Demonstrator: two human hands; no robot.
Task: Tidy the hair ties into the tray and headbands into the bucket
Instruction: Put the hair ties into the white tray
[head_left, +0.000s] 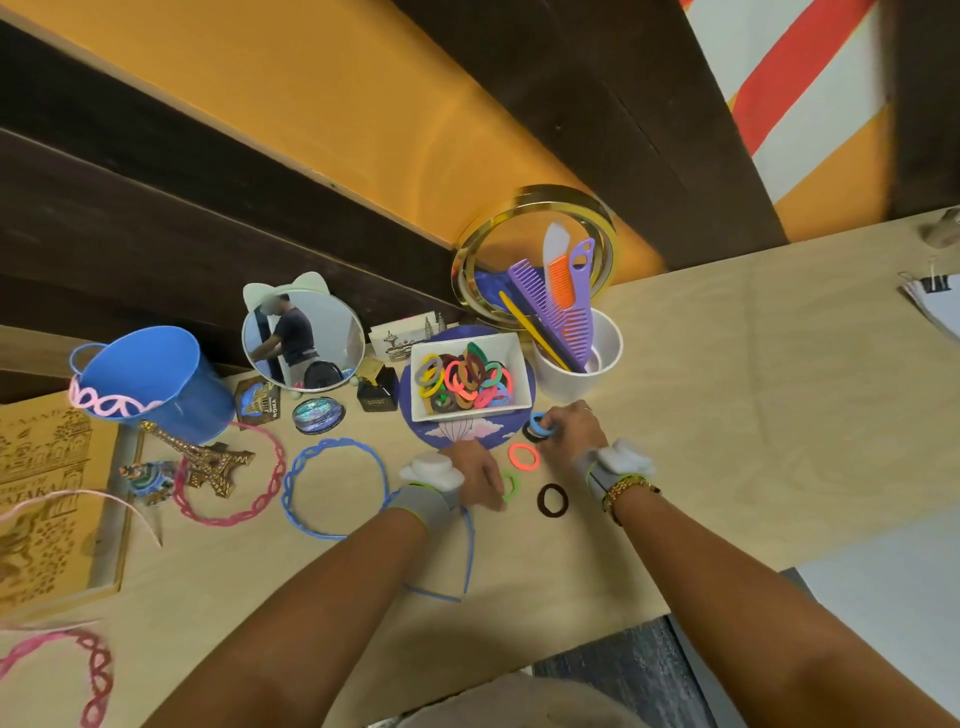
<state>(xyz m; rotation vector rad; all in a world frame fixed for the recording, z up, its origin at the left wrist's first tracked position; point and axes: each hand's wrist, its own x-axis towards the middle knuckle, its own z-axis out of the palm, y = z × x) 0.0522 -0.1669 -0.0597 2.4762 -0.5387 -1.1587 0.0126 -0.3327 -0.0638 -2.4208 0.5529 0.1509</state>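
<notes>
A white tray (519, 358) on a purple plate holds several coloured hair ties. My right hand (569, 428) pinches a blue hair tie (540, 425) with a black one beside it, just right of the tray. My left hand (480, 475) presses its fingers on a green hair tie (510, 486). Loose on the table lie an orange tie (523, 456) and a dark brown tie (551, 500). A blue bucket (156, 384) at the left has a pink headband (111, 404) over its rim. A blue headband (332, 486), a red-pink one (244, 478) and a thin blue one (470, 551) lie on the table.
A white cup (597, 364) with combs stands right of the tray, with a gold ring mirror (535, 249) behind it. A round mirror (304, 340), an Eiffel Tower model (208, 457), small souvenirs and a wooden plaque (47, 499) crowd the left. Another pink headband (78, 670) lies bottom left.
</notes>
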